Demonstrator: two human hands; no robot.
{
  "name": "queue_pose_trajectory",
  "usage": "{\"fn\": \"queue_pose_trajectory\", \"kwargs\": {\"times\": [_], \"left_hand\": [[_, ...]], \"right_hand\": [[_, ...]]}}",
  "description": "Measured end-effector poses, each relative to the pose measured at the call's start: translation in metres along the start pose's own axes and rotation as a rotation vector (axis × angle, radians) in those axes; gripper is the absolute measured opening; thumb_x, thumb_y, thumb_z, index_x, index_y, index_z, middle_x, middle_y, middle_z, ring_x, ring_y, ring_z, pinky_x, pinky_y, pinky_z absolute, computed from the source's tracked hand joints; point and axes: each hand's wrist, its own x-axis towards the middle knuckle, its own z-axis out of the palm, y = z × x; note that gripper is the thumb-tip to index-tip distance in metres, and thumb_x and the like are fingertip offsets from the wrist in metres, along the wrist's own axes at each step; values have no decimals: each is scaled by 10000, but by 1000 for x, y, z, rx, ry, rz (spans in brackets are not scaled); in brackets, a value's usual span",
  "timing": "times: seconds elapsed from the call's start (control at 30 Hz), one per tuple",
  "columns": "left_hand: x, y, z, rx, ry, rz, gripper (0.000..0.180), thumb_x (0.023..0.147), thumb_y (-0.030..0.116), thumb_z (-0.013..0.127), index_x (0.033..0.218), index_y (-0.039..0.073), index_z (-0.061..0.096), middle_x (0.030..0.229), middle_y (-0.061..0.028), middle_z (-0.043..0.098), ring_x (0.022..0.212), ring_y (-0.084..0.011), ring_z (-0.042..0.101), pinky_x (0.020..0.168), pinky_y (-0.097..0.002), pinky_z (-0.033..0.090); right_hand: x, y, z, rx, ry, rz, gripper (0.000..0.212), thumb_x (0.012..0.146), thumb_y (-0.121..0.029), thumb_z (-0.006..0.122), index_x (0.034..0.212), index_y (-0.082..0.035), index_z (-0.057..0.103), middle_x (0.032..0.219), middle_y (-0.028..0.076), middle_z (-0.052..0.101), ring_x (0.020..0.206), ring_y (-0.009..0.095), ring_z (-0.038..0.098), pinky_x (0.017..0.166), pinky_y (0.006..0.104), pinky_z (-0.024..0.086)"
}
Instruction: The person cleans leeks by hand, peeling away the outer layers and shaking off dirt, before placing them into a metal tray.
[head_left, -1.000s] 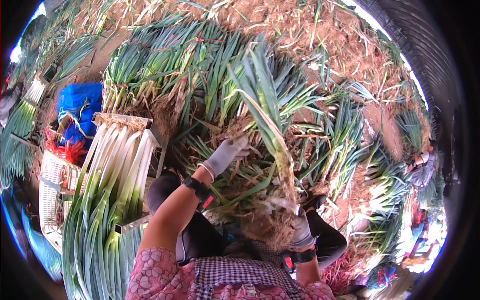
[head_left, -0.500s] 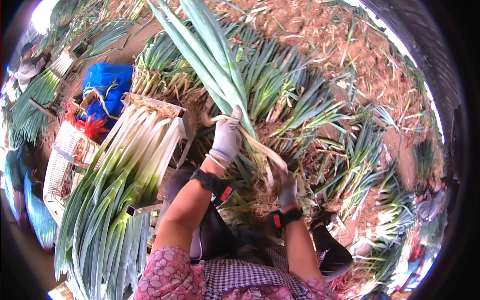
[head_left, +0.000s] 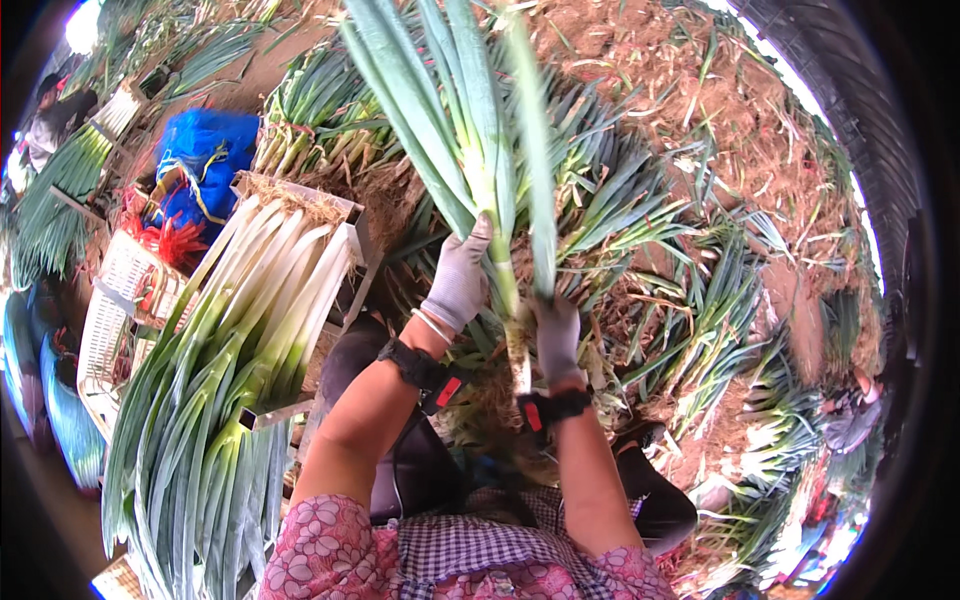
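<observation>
My gloved left hand [head_left: 462, 275] is closed around the stalk of a large leek [head_left: 503, 275], whose long green leaves fan upward past the top of the view. The stalk's pale lower end points down toward my lap, beside my right wrist. My gloved right hand [head_left: 556, 335] is closed at the right side of the stalk, on the lower end of a long green leek leaf [head_left: 540, 190] that stands up beside the leek and is blurred near its tip. Part of the stalk's lower end lies in shade.
Trimmed leeks [head_left: 285, 270] lie stacked on a metal rack [head_left: 350, 212] at my left. Beyond it are a white plastic basket [head_left: 115, 310], red ties [head_left: 175, 243] and a blue mesh bag [head_left: 215, 145]. Untrimmed leeks [head_left: 625, 200] cover the soil ahead and right. People work at both far edges.
My right hand has moved up from the root end and now holds a green leaf instead of a pale outer strip. The leek stands more upright, shifted slightly right.
</observation>
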Motion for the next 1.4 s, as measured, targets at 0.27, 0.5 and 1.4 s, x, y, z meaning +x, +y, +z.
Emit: {"fn": "queue_pose_trajectory", "kwargs": {"times": [0.27,0.5,1.4], "left_hand": [[-22,-13,-1,150,-263,-238,442,911,392,570,1180,46,516,970,-37,602,896,-135,587,814,-321,515],[-1,3,-4,-86,-684,-268,646,831,459,639,1253,0,467,1092,-161,603,964,-304,606,899,-432,470],[-14,2,2,320,-105,-83,385,891,312,639,1050,-37,600,891,-55,649,750,-118,608,700,-260,489]], "right_hand": [[-52,135,-62,-793,-198,67,295,777,-376,660,890,-105,683,861,197,659,792,391,637,688,458,501],[-45,53,-55,339,-554,-149,621,851,-136,604,1410,-37,353,1297,140,532,1127,220,551,972,326,413],[-37,-52,19,523,-279,-180,185,794,-3,611,974,-2,655,915,82,676,843,158,632,802,271,487]]}}
